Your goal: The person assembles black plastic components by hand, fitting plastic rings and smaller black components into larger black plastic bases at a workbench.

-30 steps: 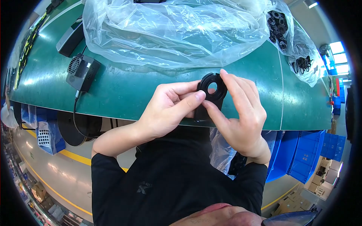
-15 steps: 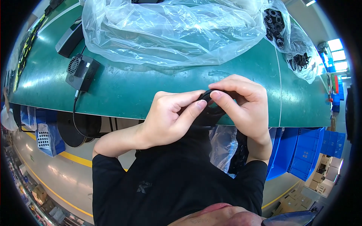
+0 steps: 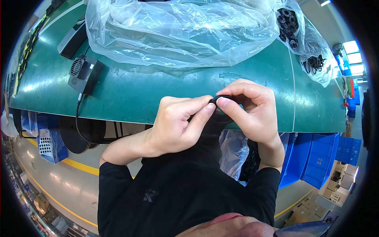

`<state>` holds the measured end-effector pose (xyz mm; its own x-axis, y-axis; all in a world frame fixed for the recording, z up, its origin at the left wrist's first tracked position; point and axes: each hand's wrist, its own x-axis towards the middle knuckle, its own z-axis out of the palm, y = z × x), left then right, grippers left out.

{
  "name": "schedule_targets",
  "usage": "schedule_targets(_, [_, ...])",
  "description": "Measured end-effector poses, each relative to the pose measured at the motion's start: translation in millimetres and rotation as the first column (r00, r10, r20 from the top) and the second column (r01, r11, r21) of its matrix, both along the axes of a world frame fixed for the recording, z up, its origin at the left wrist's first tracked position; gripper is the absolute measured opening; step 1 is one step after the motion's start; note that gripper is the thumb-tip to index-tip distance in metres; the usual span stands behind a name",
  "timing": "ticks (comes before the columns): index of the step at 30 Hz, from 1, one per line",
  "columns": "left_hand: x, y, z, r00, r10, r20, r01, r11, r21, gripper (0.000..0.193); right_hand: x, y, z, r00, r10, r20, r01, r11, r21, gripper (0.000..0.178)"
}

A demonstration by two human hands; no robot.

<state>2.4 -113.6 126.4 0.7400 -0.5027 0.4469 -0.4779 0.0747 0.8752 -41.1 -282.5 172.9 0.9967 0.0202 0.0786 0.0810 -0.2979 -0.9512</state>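
Above the near edge of the green table [image 3: 130, 94], both hands pinch one black ring [image 3: 219, 98]. My left hand [image 3: 177, 122] grips its left side between thumb and forefinger. Thumb and fingers of my right hand [image 3: 252, 108] hold the upper right part, with the two thumb tips close together. Much of the ring is covered by my fingers, and its lower part blends into the black shirt behind it.
A large clear plastic bag [image 3: 181, 39] lies across the table's far side. Bags of black rings [image 3: 287, 25] and thin black loops [image 3: 314, 64] lie at far right. A black box with a cable [image 3: 86, 75] stands left. Blue bins [image 3: 312, 158] are below right.
Both hands have shifted slightly, the right one a little to the left and its thumb nearer the left thumb. The ring stays gripped by both.
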Motion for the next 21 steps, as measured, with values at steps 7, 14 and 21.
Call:
schedule_targets(7, [6,5,5,0.951,-0.117,-0.285,0.122,0.993,-0.001,0.015,4,2,-3,0.996,-0.028,-0.089,0.042,0.986,0.161,0.012])
schedule_targets(14, [14,6,9,0.685,-0.317,-0.656,0.172,0.945,-0.277,0.026,-11,-2,-3,0.938,-0.128,0.322,0.206,0.953,-0.221,0.04])
schedule_targets(21, [12,3,5,0.645,-0.352,-0.678,0.145,0.928,-0.345,0.035,-14,5,-13,0.903,-0.078,0.422,0.277,0.857,-0.435,0.053])
